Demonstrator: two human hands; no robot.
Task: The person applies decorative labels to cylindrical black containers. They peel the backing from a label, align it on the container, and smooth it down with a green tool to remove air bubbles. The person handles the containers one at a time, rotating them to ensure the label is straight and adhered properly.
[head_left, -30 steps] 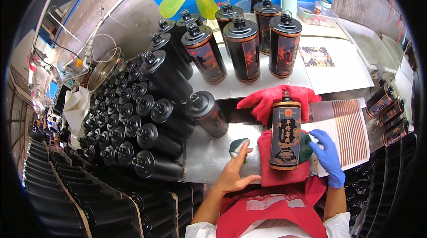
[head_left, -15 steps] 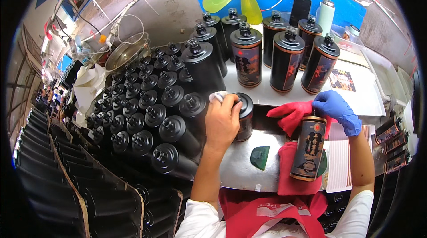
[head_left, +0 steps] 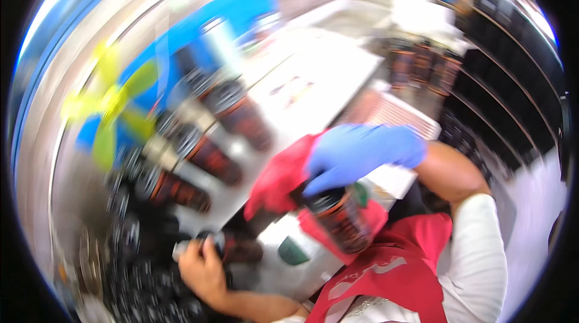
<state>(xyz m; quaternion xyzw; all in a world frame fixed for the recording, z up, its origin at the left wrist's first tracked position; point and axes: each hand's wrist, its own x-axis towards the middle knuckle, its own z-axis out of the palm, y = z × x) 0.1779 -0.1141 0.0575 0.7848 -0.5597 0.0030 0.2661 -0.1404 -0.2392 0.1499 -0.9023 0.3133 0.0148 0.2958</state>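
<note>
My right hand (head_left: 362,151), in a blue glove, is closed around the neck of a black bottle (head_left: 342,223) with a dark, copper-coloured label. That bottle lies tilted on a red cloth (head_left: 375,217). Bunched red fabric (head_left: 274,181), glove-like in shape, sits against the blue glove. My bare left hand (head_left: 205,272) has its fingers closed on a small white cloth (head_left: 180,249), beside the top of another dark bottle (head_left: 242,249). Between the two bottles, a dark green flat piece (head_left: 294,250) lies on the metal table. Motion blur smears the fine detail.
Several labelled bottles (head_left: 208,154) stand beyond my hands, near a yellow-green fan (head_left: 111,103). Many plain black bottles (head_left: 145,287) crowd the lower left. Farther right are a striped sheet (head_left: 398,115), more labelled bottles (head_left: 422,66) and dark racks (head_left: 506,82).
The view has swung right and tilted, so the fan and standing bottles now appear farther left. My right hand still grips the bottle neck; my left hand stays by the other bottle with the cloth.
</note>
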